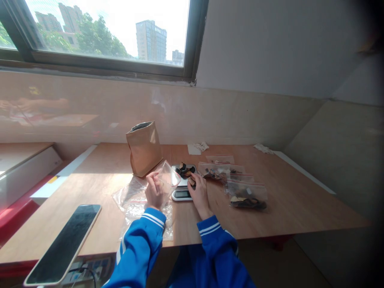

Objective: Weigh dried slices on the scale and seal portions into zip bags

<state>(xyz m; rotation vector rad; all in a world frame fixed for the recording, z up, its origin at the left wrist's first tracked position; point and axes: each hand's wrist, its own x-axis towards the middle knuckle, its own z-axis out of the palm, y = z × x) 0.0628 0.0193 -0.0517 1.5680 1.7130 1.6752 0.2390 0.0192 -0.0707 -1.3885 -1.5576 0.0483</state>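
My left hand (154, 191) is closed on a clear zip bag (168, 174), whose mouth gapes toward the scale. My right hand (199, 193) has its fingers closed round a brown dried piece (192, 182) at the right side of the digital kitchen scale (177, 182). On the scale's plate lies a small heap of dark and tan dried pieces (185, 171); I cannot tell what they are exactly. The scale's display (182, 194) faces me, its reading too small to make out. More clear plastic bags (133, 204) lie flat under and beside my left wrist.
Several filled zip bags (248, 195) lie right of the scale. An open brown paper bag (144, 149) stands at the back left. A phone (64, 244) is at the front left. Crumpled white paper (201, 147) rests near the wall.
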